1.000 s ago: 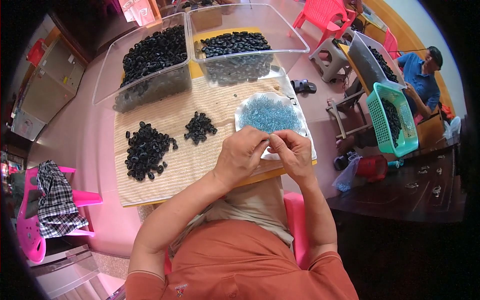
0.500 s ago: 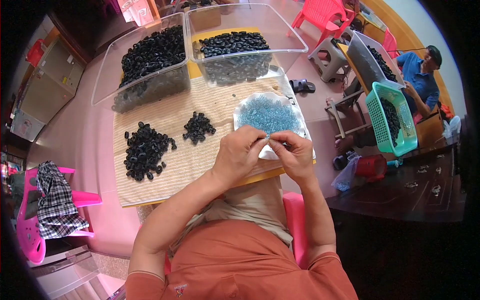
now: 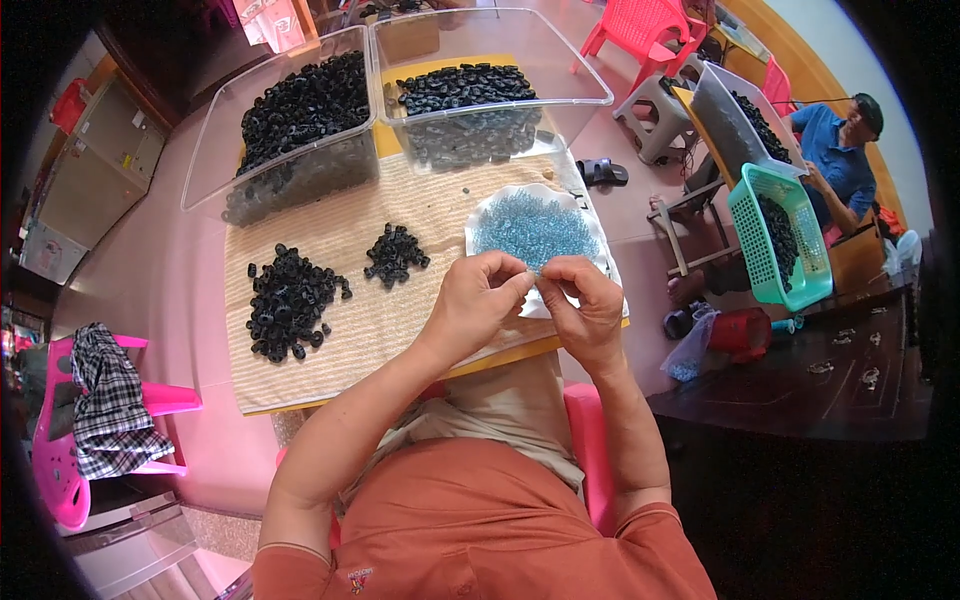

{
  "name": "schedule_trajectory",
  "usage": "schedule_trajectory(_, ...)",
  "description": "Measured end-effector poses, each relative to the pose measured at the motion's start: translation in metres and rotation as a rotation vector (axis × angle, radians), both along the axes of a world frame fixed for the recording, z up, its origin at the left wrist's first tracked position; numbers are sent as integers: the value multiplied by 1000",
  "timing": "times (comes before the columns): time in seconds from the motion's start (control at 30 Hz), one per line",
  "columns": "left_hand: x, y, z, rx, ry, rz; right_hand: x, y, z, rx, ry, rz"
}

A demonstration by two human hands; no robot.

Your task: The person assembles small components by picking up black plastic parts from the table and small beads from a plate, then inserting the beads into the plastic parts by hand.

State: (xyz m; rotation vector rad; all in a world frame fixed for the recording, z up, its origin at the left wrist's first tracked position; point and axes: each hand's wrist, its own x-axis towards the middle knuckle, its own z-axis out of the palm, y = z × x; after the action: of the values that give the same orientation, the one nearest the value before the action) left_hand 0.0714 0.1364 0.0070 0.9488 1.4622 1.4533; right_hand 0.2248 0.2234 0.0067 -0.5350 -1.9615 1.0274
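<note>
Over the near edge of a white scalloped plate (image 3: 478,243), my left hand (image 3: 478,305) and my right hand (image 3: 588,312) meet at the fingertips. Both are closed in a pinch, thumb against forefinger. What they hold between them is too small to make out. Small clear blue pieces (image 3: 535,228) are heaped on the plate. To the left, a large pile of black ring-like parts (image 3: 290,300) and a smaller pile of black parts (image 3: 396,254) lie on a striped beige towel (image 3: 400,330).
Two clear plastic bins, a left one (image 3: 205,180) and a right one (image 3: 590,95), hold more black parts along the far side. At right, a person in blue (image 3: 840,150) sits by a green basket (image 3: 745,235). A pink chair (image 3: 65,470) stands at left.
My fingertips have shifted slightly, and my right fingers are a little more curled. My hands stay together over the plate's near edge. The piles look the same.
</note>
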Motion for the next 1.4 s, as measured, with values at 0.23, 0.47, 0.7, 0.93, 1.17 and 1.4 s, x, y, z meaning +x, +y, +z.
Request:
schedule_trajectory(0.23, -2, 0, 1, -21, -63, -47, 2, 1, -2, -58, -14, 17)
schedule_trajectory(0.47, -4, -7, 4, -16, -22, -67, 2, -1, 1, -53, -75, 50)
schedule_trajectory(0.7, -4, -15, 5, -54, 3, -65, 1, -4, 0, -26, -55, 120)
schedule_trajectory(0.93, 1, -35, 2, -9, 84, 32, -1, -9, -11, -269, -8, 220)
schedule_trajectory(1.17, 5, -59, 12, 54, 263, 102, -6, -26, -2, -857, 38, 385)
schedule_trajectory(1.4, 0, -75, 3, 265, 629, 188, -15, -36, -4, -1131, 45, 419)
